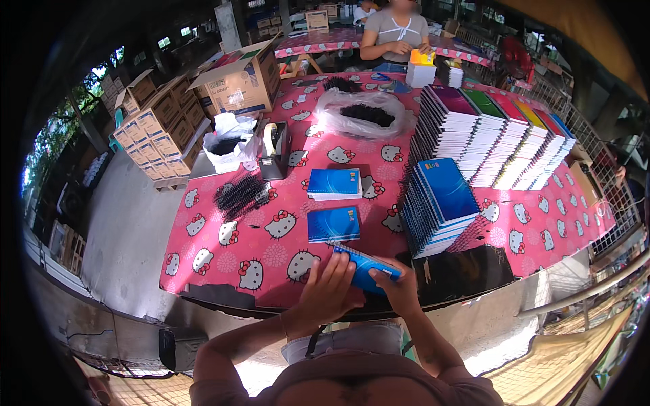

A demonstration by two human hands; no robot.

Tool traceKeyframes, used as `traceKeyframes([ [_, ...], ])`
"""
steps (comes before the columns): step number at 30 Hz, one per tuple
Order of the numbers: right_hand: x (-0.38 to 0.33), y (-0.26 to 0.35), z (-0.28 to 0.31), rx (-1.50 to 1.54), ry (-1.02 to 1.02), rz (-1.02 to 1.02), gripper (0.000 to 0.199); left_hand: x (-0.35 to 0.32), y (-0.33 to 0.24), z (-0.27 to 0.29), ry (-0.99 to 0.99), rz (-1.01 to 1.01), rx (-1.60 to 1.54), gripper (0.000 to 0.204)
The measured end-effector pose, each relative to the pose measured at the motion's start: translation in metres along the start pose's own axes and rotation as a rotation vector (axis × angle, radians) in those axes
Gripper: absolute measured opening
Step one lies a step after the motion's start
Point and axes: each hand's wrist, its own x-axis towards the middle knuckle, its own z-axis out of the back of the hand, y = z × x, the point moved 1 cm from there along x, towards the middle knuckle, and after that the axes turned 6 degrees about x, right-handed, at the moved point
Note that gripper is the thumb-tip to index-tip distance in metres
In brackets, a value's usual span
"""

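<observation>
A blue notebook (369,269) with a spiral along its upper edge is held tilted at the table's near edge. My right hand (401,289) grips its right end, thumb on the cover. My left hand (326,289) is on its left end, fingers stretched along it; its far side is hidden. Just beyond lies a thin blue pad (333,224), and behind that a thicker blue pad (335,183). To the right stands a stack of blue spiral notebooks (443,196). Loose black spiral coils (242,196) lie to the left.
A black tape dispenser (274,159), a white plastic bag (230,145) and a clear bag of black coils (365,116) stand farther back. Tall rows of coloured notebooks (487,139) fill the right side. Cartons (237,84) stand back left. A person (399,34) works across the table.
</observation>
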Motion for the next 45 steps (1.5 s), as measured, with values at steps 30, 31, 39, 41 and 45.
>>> traceKeyframes([
  [30,0.009,-0.058,0.013,-0.265,0.191,-0.082,0.035,0.003,-0.023,-0.015,0.05,-0.015,-0.036,0.086],
  [31,0.01,-0.058,0.014,-0.293,0.207,-0.013,0.035,-0.015,-0.031,-0.027,0.055,-0.073,-0.048,0.085],
  [39,0.017,-0.057,0.007,-0.292,0.205,0.166,0.033,-0.017,-0.037,-0.021,0.118,-0.115,-0.051,0.079],
  [41,0.014,-0.06,0.007,-0.335,0.209,0.121,0.031,-0.015,-0.035,-0.024,0.04,-0.078,-0.024,0.08],
  [45,0.013,-0.054,0.005,-0.285,0.145,0.158,0.026,0.003,-0.029,-0.011,0.013,-0.058,-0.047,0.077],
])
